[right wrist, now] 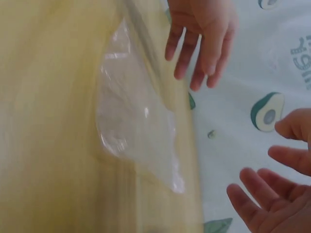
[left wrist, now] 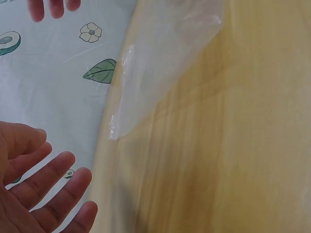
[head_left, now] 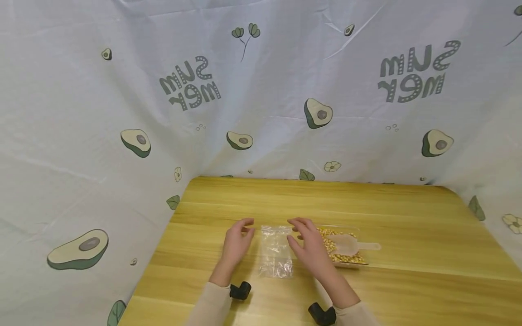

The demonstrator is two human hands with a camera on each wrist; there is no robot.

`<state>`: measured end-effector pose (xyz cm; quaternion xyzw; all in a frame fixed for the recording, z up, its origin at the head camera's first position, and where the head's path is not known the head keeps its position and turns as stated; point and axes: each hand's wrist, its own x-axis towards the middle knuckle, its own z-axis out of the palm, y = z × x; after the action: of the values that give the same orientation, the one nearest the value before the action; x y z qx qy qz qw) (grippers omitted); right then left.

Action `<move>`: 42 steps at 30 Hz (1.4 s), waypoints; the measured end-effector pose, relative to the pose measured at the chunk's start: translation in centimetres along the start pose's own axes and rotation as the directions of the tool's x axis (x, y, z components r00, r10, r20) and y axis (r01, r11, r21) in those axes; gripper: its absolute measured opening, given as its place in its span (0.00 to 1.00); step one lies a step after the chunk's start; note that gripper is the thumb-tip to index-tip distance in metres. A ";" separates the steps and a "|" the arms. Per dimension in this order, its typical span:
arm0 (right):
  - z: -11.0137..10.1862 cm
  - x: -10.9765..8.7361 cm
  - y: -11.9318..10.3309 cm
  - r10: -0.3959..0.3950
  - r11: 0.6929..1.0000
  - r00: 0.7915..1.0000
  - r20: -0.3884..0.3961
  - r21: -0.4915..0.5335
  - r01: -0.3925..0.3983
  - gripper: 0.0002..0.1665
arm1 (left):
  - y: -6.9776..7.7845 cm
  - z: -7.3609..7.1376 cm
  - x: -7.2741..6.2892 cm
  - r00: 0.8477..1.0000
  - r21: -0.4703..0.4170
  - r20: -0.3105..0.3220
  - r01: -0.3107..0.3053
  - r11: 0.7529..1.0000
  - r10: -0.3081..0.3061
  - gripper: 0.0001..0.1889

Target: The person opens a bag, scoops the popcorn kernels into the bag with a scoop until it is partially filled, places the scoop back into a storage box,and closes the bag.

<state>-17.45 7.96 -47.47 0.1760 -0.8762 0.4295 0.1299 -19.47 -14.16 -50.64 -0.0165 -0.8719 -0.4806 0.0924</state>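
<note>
A clear plastic bag (head_left: 276,253) lies flat on the wooden table between the two hands. On its left side, the left hand (head_left: 238,243) hovers with loosely bent fingers and nothing in them. The right hand (head_left: 308,246) is to the bag's right, its fingers spread and holding nothing. Just beyond the right hand stands a clear tray (head_left: 350,265) of yellow corn kernels (head_left: 328,233). A translucent scoop (head_left: 344,244) lies on the kernels, its handle sticking out over the right rim. Both wrist views show the bag (left wrist: 165,58) (right wrist: 131,107) apart from the fingers.
The wood-grain table (head_left: 408,217) is enclosed at the back and sides by a white curtain (head_left: 277,81) printed with avocados and lettering. A black wrist mount (head_left: 240,290) sits on the left cuff and another black mount (head_left: 322,314) on the right.
</note>
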 end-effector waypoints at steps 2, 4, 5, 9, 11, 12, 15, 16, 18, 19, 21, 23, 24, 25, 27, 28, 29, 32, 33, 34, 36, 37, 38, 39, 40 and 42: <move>0.7 0.1 -0.1 0.056 0.998 0.998 0.003 0.038 -0.056 0.26 | -0.1 0.2 0.0 1.000 -0.004 -0.005 -0.001 1.000 0.001 0.16; 1.5 0.1 0.0 0.124 0.989 0.992 0.018 0.073 -0.125 0.27 | -0.2 0.4 0.0 1.000 -0.004 -0.010 -0.001 1.000 0.001 0.15; 1.8 0.1 0.0 0.156 0.984 0.987 0.026 0.085 -0.157 0.28 | -0.2 0.5 0.0 1.000 -0.002 -0.011 0.001 1.000 -0.001 0.15; 3.2 0.1 0.2 0.253 0.962 0.965 0.064 0.088 -0.258 0.30 | -0.2 0.7 0.0 1.000 0.011 -0.010 0.013 1.000 -0.012 0.16; 3.8 0.1 0.4 0.267 0.961 0.962 0.063 0.055 -0.271 0.31 | -0.2 0.8 0.1 1.000 0.025 -0.007 0.015 1.000 -0.015 0.16; 4.0 0.1 0.5 0.271 0.961 0.961 0.060 0.039 -0.274 0.31 | -0.2 0.9 0.2 1.000 0.033 -0.006 0.013 0.999 -0.013 0.17; 4.6 0.1 1.1 0.274 0.962 0.961 0.034 -0.019 -0.273 0.32 | -0.3 1.1 0.4 1.000 0.098 0.012 -0.011 0.995 0.010 0.17; 4.7 0.0 1.3 0.275 0.961 0.961 0.026 -0.032 -0.274 0.32 | -0.3 1.2 0.4 1.000 0.114 0.023 -0.013 0.993 0.010 0.17; 4.9 -0.1 1.9 0.275 0.960 0.961 0.011 -0.055 -0.274 0.33 | -0.4 1.3 0.5 0.999 0.153 0.051 -0.020 0.988 0.012 0.18; 5.0 -0.1 2.2 0.272 0.961 0.962 0.006 -0.064 -0.271 0.34 | -0.4 1.3 0.5 0.998 0.169 0.068 -0.022 0.985 0.010 0.19; 5.3 -0.2 2.8 0.250 0.965 0.968 -0.011 -0.079 -0.250 0.34 | -0.5 1.3 0.5 0.995 0.182 0.098 -0.015 0.983 -0.003 0.21; 5.5 -0.3 3.2 0.238 0.968 0.971 -0.007 -0.079 -0.238 0.35 | -0.6 1.3 0.5 0.992 0.187 0.124 0.001 0.982 -0.025 0.23; 5.6 -0.3 3.4 0.232 0.970 0.973 -0.006 -0.079 -0.231 0.35 | -0.6 1.3 0.4 0.991 0.191 0.133 0.004 0.982 -0.030 0.24; 5.7 -0.3 3.5 0.227 0.971 0.974 -0.002 -0.079 -0.227 0.35 | -0.7 1.2 0.4 0.989 0.198 0.141 0.006 0.980 -0.035 0.25; 5.9 -0.3 3.7 0.226 0.971 0.974 0.010 -0.083 -0.225 0.35 | -0.9 1.2 0.3 0.987 0.211 0.154 0.009 0.978 -0.042 0.26; 5.9 -0.3 3.7 0.234 0.969 0.972 0.021 -0.085 -0.232 0.36 | -0.9 1.3 0.3 0.986 0.218 0.162 0.006 0.976 -0.042 0.26; 5.9 -0.3 3.8 0.237 0.968 0.971 0.029 -0.092 -0.234 0.36 | -0.9 1.4 0.3 0.984 0.231 0.173 0.002 0.973 -0.043 0.27; 5.9 -0.3 3.9 0.255 0.963 0.965 0.069 -0.113 -0.246 0.37 | -1.1 1.5 0.3 0.977 0.261 0.206 -0.004 0.965 -0.052 0.30; 5.9 -0.3 3.9 0.261 0.960 0.962 0.080 -0.120 -0.251 0.37 | -1.2 1.6 0.3 0.975 0.272 0.216 -0.006 0.962 -0.055 0.30; 5.9 -0.3 3.9 0.267 0.959 0.960 0.090 -0.124 -0.255 0.37 | -1.3 1.6 0.3 0.972 0.279 0.226 -0.006 0.960 -0.060 0.31; 6.0 -0.3 3.9 0.265 0.959 0.959 0.096 -0.132 -0.251 0.36 | -1.4 1.7 0.3 0.968 0.290 0.240 -0.003 0.957 -0.070 0.32; 6.0 -0.2 4.0 0.263 0.959 0.960 0.092 -0.135 -0.250 0.35 | -1.4 1.7 0.3 0.967 0.294 0.243 -0.004 0.956 -0.071 0.32; 6.0 -0.2 4.0 0.260 0.960 0.962 0.087 -0.133 -0.248 0.35 | -1.5 1.7 0.2 0.967 0.297 0.244 -0.005 0.955 -0.071 0.32; 6.0 -0.2 4.0 0.257 0.960 0.963 0.082 -0.134 -0.245 0.35 | -1.5 1.7 0.2 0.967 0.298 0.245 -0.007 0.954 -0.070 0.31; 6.0 -0.2 4.0 0.252 0.961 0.965 0.075 -0.135 -0.240 0.34 | -1.5 1.7 0.2 0.966 0.302 0.248 -0.006 0.953 -0.072 0.31; 6.0 -0.2 4.0 0.241 0.963 0.968 0.062 -0.142 -0.231 0.33 | -1.6 1.7 0.2 0.966 0.307 0.249 -0.008 0.952 -0.073 0.31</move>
<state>-19.45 5.47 -53.96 0.0779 -0.9222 0.3749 0.0546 -20.12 -13.57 -52.82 -0.0498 -0.9404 -0.3351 -0.0279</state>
